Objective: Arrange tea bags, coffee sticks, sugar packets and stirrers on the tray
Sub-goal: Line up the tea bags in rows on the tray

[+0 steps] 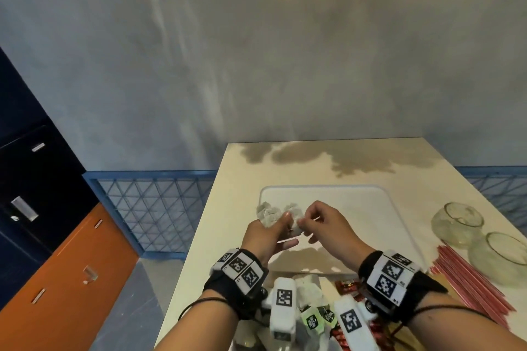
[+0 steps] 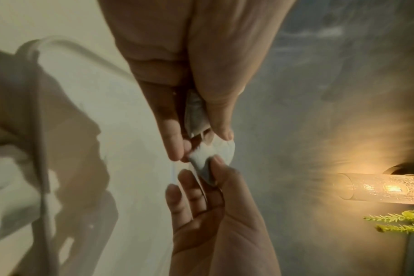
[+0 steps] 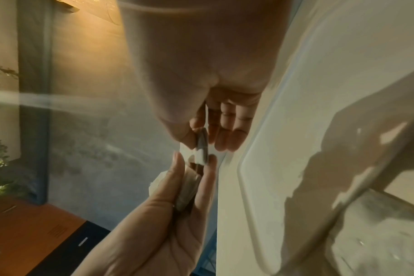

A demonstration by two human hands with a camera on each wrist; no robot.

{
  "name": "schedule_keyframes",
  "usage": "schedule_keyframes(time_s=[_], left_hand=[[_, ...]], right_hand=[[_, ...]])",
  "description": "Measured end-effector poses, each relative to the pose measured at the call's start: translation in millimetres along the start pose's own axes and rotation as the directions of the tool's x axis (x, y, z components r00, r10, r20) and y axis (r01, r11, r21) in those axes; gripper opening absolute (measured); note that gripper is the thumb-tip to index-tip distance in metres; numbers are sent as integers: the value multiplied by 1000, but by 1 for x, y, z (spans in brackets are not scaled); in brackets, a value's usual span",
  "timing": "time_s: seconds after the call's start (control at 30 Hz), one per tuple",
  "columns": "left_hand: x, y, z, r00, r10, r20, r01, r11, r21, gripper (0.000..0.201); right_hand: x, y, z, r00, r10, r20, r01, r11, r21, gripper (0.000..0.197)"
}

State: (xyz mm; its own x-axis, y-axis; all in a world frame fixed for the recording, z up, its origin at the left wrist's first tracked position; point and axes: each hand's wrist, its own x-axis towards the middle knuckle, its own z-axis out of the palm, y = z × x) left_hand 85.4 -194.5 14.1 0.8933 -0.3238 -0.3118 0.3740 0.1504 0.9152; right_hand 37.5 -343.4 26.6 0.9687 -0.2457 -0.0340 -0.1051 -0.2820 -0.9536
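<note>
Both hands hover over the left front part of the white tray (image 1: 399,225). My left hand (image 1: 281,226) holds a small bunch of white tea bags (image 2: 195,114) between thumb and fingers. My right hand (image 1: 306,225) pinches one tea bag (image 3: 202,147) by its edge, right against the left hand's bunch. A few tea bags (image 1: 268,209) lie on the tray just beyond the left hand. More tea bags with green tags (image 1: 312,319) lie near the table's front edge, partly hidden by my wrists.
Red coffee sticks (image 1: 346,286) lie at the front between my wrists. A bundle of red stirrers (image 1: 470,279) lies right of the tray, beside two glass bowls (image 1: 456,225). The table's left edge (image 1: 199,225) drops off to the floor.
</note>
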Motion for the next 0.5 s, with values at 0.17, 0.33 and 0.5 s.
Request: schedule_keyframes(time_s=[0.17,0.33,0.5], left_hand=[[19,11,-1,999,-40,-8,41,999,20,20],[39,19,5,1000,-16,18,17,997,-78,28],[73,24,-3,996,-37,-80,38,999,7,17]], right_hand=[[24,-3,-2,978,-136,-157,78,940,-331,15],[39,0,14,945,-325,-44,260,824,-503,11],[56,11,18,940,-339,45,311,793,-524,18]])
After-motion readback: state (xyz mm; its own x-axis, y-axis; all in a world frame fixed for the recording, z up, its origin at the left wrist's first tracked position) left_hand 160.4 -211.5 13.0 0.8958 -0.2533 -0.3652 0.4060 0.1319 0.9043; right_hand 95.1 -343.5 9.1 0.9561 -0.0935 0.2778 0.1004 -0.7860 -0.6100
